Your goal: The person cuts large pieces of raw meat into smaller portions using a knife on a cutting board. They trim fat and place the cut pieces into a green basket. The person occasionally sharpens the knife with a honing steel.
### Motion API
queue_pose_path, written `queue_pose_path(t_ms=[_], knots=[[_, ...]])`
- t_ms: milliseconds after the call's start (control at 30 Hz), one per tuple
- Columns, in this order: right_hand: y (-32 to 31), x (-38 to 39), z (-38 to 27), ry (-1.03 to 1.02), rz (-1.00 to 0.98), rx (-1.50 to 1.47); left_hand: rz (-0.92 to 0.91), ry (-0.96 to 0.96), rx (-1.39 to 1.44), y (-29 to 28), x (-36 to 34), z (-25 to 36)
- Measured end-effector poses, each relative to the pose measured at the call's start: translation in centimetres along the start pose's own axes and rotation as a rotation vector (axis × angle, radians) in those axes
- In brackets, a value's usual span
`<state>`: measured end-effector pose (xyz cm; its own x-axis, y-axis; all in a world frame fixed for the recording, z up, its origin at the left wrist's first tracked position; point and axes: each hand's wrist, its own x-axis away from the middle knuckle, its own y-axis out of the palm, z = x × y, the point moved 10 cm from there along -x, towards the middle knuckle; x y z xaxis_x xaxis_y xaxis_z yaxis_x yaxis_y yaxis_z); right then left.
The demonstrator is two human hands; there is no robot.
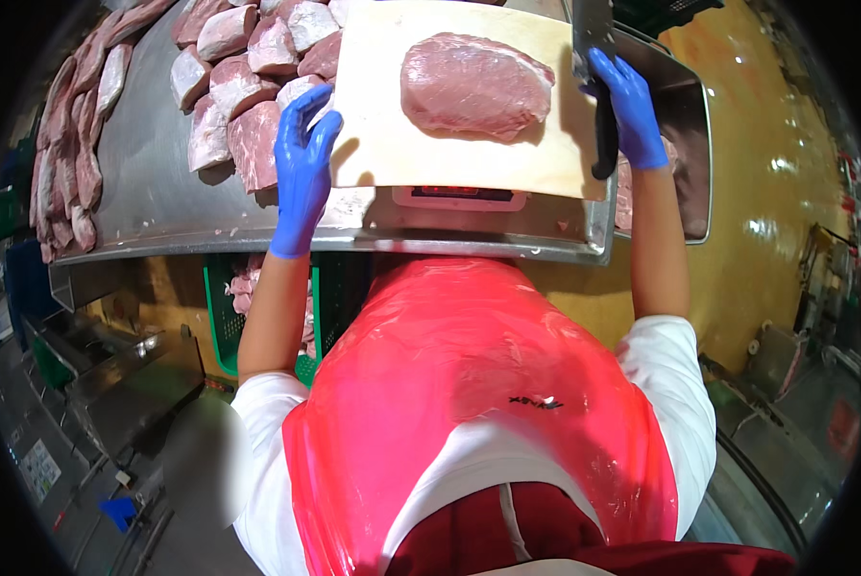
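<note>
A boneless slab of raw pink meat (476, 86) lies on a pale cutting board (382, 154). My left hand (303, 178), in a blue glove, is at the board's left edge, thumb and fingers apart, with nothing visible between them. At the right edge my blue-gloved right hand (635, 115) is closed on a knife (605, 144). Its black handle points toward me and its wide blade points away, beside the board. Beneath the board's near edge shows a scale (459, 198) with a lit red display.
Several cut meat pieces (243, 86) are heaped on the steel table (147, 144), with long meat strips (68, 154) at its far left. A steel tub (696, 192) holding meat stands right. Below the table, a green crate (224, 331) also contains meat.
</note>
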<state>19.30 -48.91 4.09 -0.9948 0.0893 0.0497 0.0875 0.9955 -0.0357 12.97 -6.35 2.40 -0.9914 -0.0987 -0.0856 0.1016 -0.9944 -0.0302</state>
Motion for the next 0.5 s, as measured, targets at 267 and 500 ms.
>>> queue_pose_path(t_ms=[267,500], knots=[[6.3,-2.6,4.3,0.110,0.017,-0.024,-0.233,-0.089,0.212,9.9,-1.7,-1.1],[9.7,6.9,5.4,0.057,0.159,-0.059,-0.614,-0.112,0.413,21.4,-12.9,-4.2]])
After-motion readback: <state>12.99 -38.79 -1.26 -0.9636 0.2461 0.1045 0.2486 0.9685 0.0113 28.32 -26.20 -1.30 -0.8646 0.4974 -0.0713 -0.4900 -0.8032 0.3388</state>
